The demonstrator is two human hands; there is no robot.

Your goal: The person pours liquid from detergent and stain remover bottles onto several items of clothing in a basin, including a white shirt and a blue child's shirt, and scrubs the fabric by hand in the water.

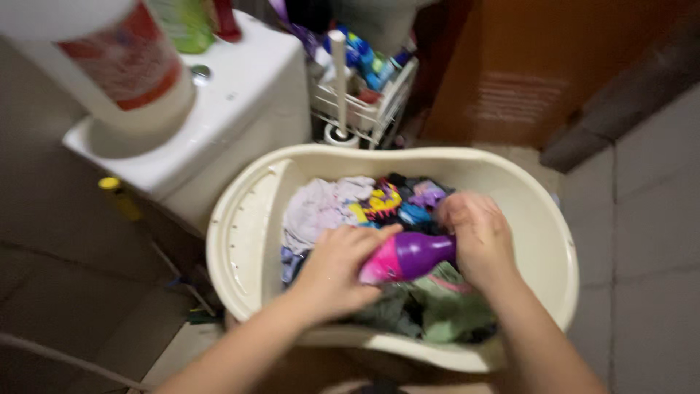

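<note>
Left hand (332, 271): yours, fingers curled round the pink lower end of the bottle (405, 257).
Right hand (477, 237): yours, closed over the bottle's purple end; what lies under the fingers is hidden.
Bottle: pink and purple, lying sideways between both hands, just above the clothes (343, 204).
Clothes: mixed heap, pale, green, bright colours, filling the tub (233, 241).
Tub: cream, oval, on the floor, beside the toilet tank (248, 109).
Tank top: white bottle with red label, blurred, close to the camera.
Behind the tub: wire rack (375, 102) holding bottles, a white brush handle (339, 80) standing just before it.
</note>
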